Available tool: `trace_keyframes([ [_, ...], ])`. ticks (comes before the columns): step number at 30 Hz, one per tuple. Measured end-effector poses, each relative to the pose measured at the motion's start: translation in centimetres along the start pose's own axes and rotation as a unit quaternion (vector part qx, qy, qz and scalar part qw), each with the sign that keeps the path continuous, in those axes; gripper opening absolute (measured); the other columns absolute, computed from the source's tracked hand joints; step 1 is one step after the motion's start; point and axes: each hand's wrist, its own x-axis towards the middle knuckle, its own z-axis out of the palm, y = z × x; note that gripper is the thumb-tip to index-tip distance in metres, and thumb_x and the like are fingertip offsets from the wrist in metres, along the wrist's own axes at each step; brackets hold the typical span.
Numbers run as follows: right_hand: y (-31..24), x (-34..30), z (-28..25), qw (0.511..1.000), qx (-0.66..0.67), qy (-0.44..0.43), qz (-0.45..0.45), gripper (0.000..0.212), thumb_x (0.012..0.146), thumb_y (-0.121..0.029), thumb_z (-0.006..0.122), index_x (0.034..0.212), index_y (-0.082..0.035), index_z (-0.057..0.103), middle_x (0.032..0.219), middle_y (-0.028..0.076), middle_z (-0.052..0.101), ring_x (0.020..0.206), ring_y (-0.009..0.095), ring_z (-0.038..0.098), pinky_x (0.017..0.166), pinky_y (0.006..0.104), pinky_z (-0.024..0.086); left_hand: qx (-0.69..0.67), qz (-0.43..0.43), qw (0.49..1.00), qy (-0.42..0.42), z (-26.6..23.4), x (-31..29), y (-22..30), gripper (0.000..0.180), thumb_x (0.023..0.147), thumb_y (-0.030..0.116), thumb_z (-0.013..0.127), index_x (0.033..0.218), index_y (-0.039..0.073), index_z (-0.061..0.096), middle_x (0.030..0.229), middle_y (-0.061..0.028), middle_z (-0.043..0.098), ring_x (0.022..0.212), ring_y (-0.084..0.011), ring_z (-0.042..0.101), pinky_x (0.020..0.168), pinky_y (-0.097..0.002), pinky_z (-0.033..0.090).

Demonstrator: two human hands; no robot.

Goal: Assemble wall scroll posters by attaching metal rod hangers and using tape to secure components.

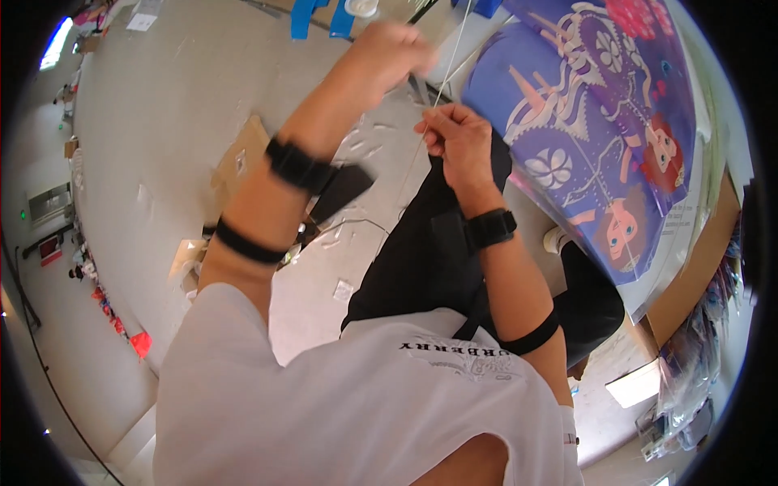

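Note:
My right hand point(466, 152) pinches a thin white string point(440, 91) between thumb and fingers. The string runs up past the top edge and trails down beside my dark trouser leg. Up and to the left of it, my left hand point(387, 63) is closed and somewhat blurred. A narrow grey, blade-like thing point(419, 89) shows just below its fingers; whether the hand holds it I cannot tell. Right of my hands lie large purple sheets point(519, 146) printed with cartoon figures in gowns, the nearest thing to my right hand.
Blue strips point(304, 18) and a white round thing point(361, 7) are at the top. Scraps point(369, 150) and a piece of cardboard point(243, 158) lie on the grey floor. Clear plastic packages point(685, 381) pile up at the right, below a brown cardboard edge point(689, 275).

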Motion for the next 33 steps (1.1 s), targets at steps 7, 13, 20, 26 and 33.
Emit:
trace_keyframes([
  [7, 0.0, 0.6, -0.3, 0.998, 0.024, -0.043, -0.035, 0.012, 0.084, -0.007, 0.062, 0.075, 0.002, 0.06, 0.069, 0.011, 0.064, 0.051, 0.008, 0.05, 0.043, 0.0189, 0.038, -0.074, -0.151, 0.984, 0.061, 1.8, -18.7, -5.1, 0.009, 0.076, 0.009, 0.062, 0.071, 0.002, 0.061, 0.063, -0.0004, 0.058, 0.057, -0.0058, 0.049, 0.052, -0.0213, 0.039],
  [13, 0.1, 0.6, -0.4, 0.998, 0.014, -0.047, -0.036, 0.011, 0.084, -0.006, 0.062, 0.077, 0.002, 0.061, 0.07, 0.011, 0.064, 0.052, 0.007, 0.05, 0.044, 0.0181, 0.039, -0.108, -0.207, 0.969, 0.083, 4.2, -22.5, -6.4, 0.008, 0.077, 0.007, 0.063, 0.074, 0.001, 0.061, 0.067, -0.0017, 0.06, 0.059, -0.0059, 0.051, 0.055, -0.0211, 0.041],
  [20, 0.3, 0.5, -0.5, 0.998, 0.007, -0.048, -0.038, 0.011, 0.084, -0.006, 0.062, 0.077, 0.002, 0.061, 0.071, 0.011, 0.064, 0.052, 0.007, 0.051, 0.045, 0.0186, 0.039, -0.075, -0.206, 0.974, 0.06, 4.3, -22.4, -7.7, 0.007, 0.077, 0.006, 0.066, 0.076, 0.0, 0.062, 0.068, -0.0006, 0.06, 0.062, -0.0057, 0.053, 0.057, -0.0206, 0.043],
  [26, -0.6, -0.5, 0.3, 0.996, -0.072, -0.008, -0.044, 0.013, 0.083, -0.008, 0.062, 0.075, 0.002, 0.06, 0.066, 0.007, 0.062, 0.05, 0.008, 0.05, 0.044, 0.0193, 0.038, -0.028, -0.215, 0.976, 0.038, 3.7, -22.2, -5.5, 0.008, 0.075, 0.005, 0.068, 0.075, 0.001, 0.061, 0.07, -0.0002, 0.059, 0.064, -0.0053, 0.054, 0.058, -0.0209, 0.044],
  [33, -2.5, 0.2, 0.4, 0.99, -0.062, 0.104, -0.068, 0.011, 0.083, -0.006, 0.062, 0.077, 0.003, 0.059, 0.066, 0.008, 0.061, 0.048, 0.008, 0.05, 0.04, 0.0202, 0.036, -0.188, -0.2, 0.961, 0.033, 0.9, -22.9, -6.7, 0.009, 0.074, 0.002, 0.067, 0.076, 0.001, 0.058, 0.071, -0.0024, 0.058, 0.063, -0.0078, 0.052, 0.058, -0.0207, 0.042],
])
